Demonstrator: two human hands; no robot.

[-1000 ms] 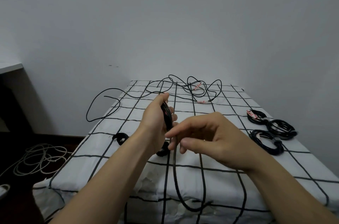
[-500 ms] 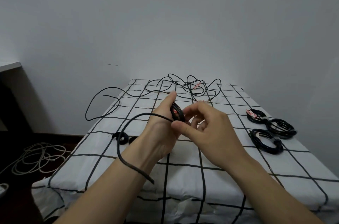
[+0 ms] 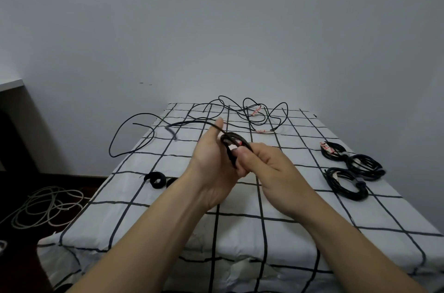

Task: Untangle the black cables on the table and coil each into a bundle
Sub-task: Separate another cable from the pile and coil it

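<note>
Fingers of the left hand [image 3: 211, 163] and right hand [image 3: 264, 165] grip the black cable coil [image 3: 231, 139] above the table [image 3: 295, 199], covering its lower part; its free tail [image 3: 171, 131] is blurred.

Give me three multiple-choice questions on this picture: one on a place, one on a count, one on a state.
1. Where do the finished bundles lie? A on a chair B table's right side C table's left edge
2. How many bundles? A one B five C three
3. What do the left hand and right hand hold? A one coil together B nothing C scissors
Answers: B, they lie right of the hands; C, three loops show there; A, both hold it.
</note>
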